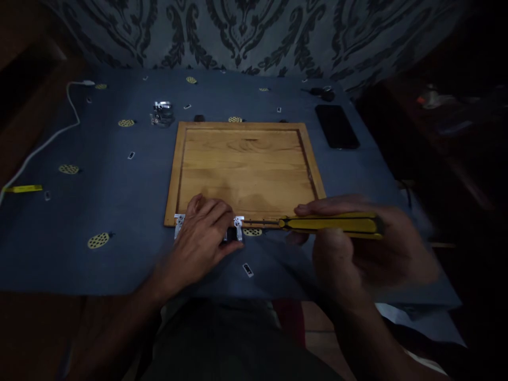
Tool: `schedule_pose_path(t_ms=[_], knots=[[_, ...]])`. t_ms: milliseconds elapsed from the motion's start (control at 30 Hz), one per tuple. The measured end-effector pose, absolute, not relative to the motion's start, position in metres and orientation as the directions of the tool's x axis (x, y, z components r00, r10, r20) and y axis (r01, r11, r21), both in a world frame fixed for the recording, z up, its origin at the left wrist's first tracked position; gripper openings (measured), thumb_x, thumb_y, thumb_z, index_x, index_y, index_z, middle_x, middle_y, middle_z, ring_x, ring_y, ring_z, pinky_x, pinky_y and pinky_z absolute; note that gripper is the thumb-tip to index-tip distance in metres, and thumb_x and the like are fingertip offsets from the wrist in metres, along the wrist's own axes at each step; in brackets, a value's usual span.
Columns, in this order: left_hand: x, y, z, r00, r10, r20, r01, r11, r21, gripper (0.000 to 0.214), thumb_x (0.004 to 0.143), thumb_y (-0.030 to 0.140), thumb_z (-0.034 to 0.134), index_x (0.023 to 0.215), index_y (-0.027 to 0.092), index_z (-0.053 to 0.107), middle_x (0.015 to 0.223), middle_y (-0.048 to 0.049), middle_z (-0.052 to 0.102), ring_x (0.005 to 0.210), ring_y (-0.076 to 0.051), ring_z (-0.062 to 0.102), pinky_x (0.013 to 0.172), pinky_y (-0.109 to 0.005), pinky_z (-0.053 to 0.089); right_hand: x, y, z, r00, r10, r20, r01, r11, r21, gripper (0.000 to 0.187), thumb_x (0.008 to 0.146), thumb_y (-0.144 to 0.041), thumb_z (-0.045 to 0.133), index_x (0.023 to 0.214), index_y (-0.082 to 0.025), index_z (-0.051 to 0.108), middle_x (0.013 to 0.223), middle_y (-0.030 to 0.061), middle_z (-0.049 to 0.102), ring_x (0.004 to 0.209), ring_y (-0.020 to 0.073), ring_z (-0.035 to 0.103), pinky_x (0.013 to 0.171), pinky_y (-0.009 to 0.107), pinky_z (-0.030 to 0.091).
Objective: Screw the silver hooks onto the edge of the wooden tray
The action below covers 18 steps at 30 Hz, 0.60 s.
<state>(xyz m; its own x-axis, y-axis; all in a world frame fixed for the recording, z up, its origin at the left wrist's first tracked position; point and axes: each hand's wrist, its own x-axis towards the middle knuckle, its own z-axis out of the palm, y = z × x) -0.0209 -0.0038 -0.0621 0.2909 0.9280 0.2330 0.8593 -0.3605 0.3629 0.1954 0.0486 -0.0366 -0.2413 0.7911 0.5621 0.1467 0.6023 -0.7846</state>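
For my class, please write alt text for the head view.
The right hand holds a yellow screwdriver toward metal hardware, partly covered by the left hand, at the near edge of a wooden panel. A phone lies to its right.

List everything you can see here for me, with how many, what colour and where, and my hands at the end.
panel: one, wooden brown, mid-table
screwdriver: one, yellow and black, right hand
fittings: at least two ends visible, silver, panel's near edge
loose fittings: count unclear, silver, beyond panel, left
phone: one, black, right of panel
dark item: count unclear, black, beyond phone
cable: one, white, left
strip: one, yellow, far left
cloth: one, blue, pineapple prints, on table
curtain: patterned, grey, behind table
left hand: one, bare, over fittings
right hand: one, bare, blurred, gripping screwdriver
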Motion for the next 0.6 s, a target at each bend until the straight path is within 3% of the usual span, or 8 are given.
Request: schedule_pose_path(t_ms=[167,600], knots=[[-0.0206,-0.0037,-0.0609,0.291,0.927,0.238,0.860,-0.362,0.360,0.043,0.087,0.041,0.081,0.116,0.013,0.066,0.116,-0.0078,0.070,0.111,-0.028,0.062,0.113,-0.052,0.039,0.1897,0.0503,-0.0400,-0.310,0.739,0.598,0.102,0.651,-0.752,0.024,0.096,-0.021,0.070,0.118,-0.029,0.070,0.100,0.0021,0.076,0.086,0.0201,0.072,0.073,0.037,0.064],[-0.0206,-0.0038,-0.0608,0.294,0.924,0.243,0.860,-0.367,0.355,0.043,0.087,0.043,0.081,0.115,0.013,0.066,0.114,-0.0074,0.070,0.110,-0.028,0.062,0.113,-0.053,0.040,0.1869,0.0505,-0.0424,-0.357,0.758,0.546,0.160,0.626,-0.764,0.021,0.096,-0.019,0.068,0.115,-0.028,0.070,0.100,0.0013,0.076,0.083,0.0178,0.072,0.074,0.034,0.062]])
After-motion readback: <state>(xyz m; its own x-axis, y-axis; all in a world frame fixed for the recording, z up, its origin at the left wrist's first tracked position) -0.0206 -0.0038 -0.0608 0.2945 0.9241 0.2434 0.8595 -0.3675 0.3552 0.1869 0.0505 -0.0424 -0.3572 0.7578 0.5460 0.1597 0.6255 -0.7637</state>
